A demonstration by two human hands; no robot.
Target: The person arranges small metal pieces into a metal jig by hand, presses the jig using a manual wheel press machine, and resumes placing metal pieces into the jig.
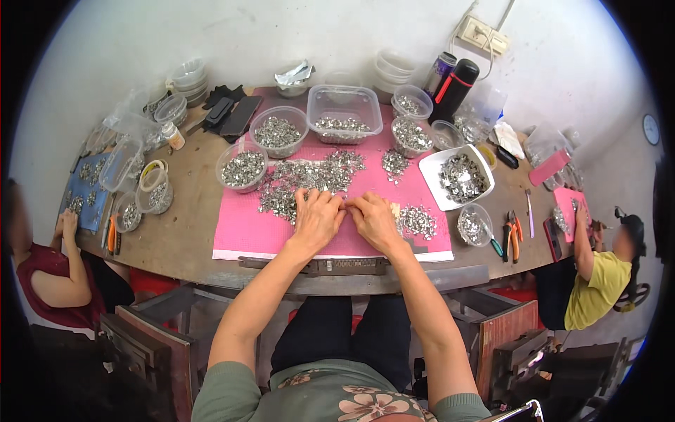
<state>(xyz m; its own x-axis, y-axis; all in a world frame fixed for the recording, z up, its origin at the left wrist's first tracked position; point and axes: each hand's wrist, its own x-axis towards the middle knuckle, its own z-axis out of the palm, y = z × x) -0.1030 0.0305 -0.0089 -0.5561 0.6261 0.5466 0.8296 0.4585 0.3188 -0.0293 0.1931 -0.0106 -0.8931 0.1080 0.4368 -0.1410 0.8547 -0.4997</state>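
- The left hand (316,219) and the right hand (376,219) are resting over the front of the pink mat (232,226), fingers bending inward and the tips nearly meeting.
- Both hands are keeping a narrow, pinching shape; whether they are gripping a tiny piece between them is not showing, so I cannot tell.
- The main pile of small silvery metal pieces (313,176) is spreading over the middle of the mat, just beyond the hands and reaching up to the left one.
- Judging by its size, this loose pile is making up much of what is left to handle.
- A smaller heap (418,222) is lying apart, just right of the right hand, and another heap (395,164) is sitting farther back; these are probably counting as portions already separated.
- More pieces are filling parts of the front-left round tub (242,188), the rectangular tub (344,104) and the white tray (434,188).
- Which containers are holding finished pieces and which are holding supply is not showing.
- Overall, the work is looking partway along, with plenty lying loose.
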